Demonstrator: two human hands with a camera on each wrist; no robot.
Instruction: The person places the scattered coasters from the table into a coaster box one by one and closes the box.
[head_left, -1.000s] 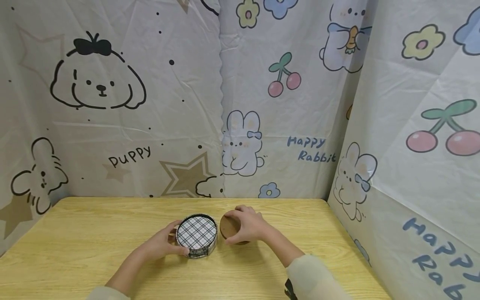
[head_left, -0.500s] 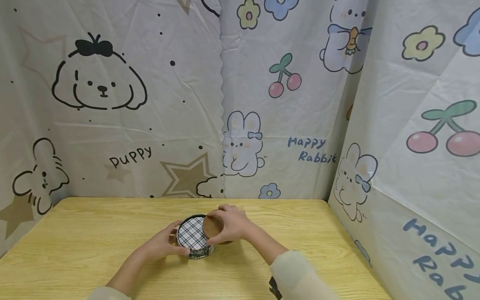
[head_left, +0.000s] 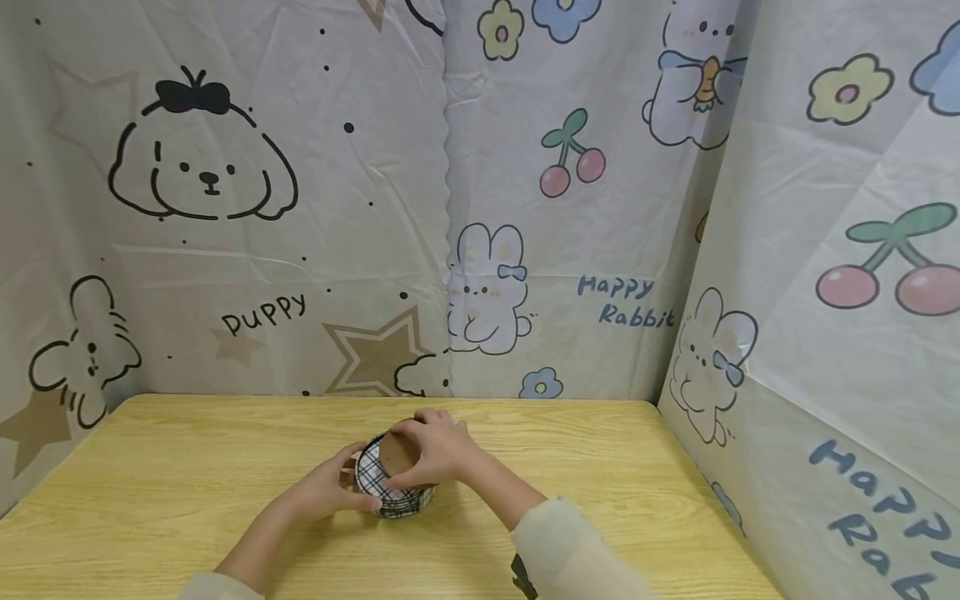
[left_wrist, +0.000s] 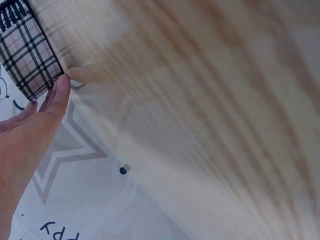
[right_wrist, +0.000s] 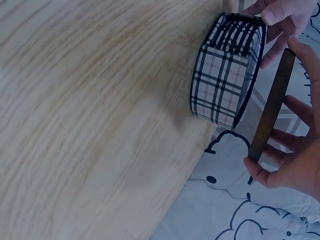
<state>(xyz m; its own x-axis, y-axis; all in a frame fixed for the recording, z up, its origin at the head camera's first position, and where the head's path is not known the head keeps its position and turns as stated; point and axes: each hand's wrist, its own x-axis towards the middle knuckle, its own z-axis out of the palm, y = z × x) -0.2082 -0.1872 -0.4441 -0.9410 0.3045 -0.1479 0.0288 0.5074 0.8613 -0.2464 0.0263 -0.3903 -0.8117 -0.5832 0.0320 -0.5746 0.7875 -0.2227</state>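
A low round plaid fabric case (head_left: 403, 505), white with black lines and a black rim, stands on the table. My left hand (head_left: 324, 490) holds its left side between thumb and fingers. In the right wrist view, the side of the plaid case (right_wrist: 220, 82) shows a gathered section at one end. My right hand (head_left: 444, 450) grips a flat round brown disc, wood-like (head_left: 397, 454), by its edges, above the case's top. Seen edge-on in the right wrist view, the brown disc (right_wrist: 272, 105) is apart from the case. The left wrist view shows the left fingers (left_wrist: 61, 92) at the case's rim.
The wood-grain table (head_left: 187, 467) reaches to a back wall of printed cloth (head_left: 360, 250). Another printed cloth (head_left: 795, 350) hangs along the right side.
My right hand has carried the brown disc leftward, from beside the plaid case to above its top. The left hand and the case have stayed about in place.
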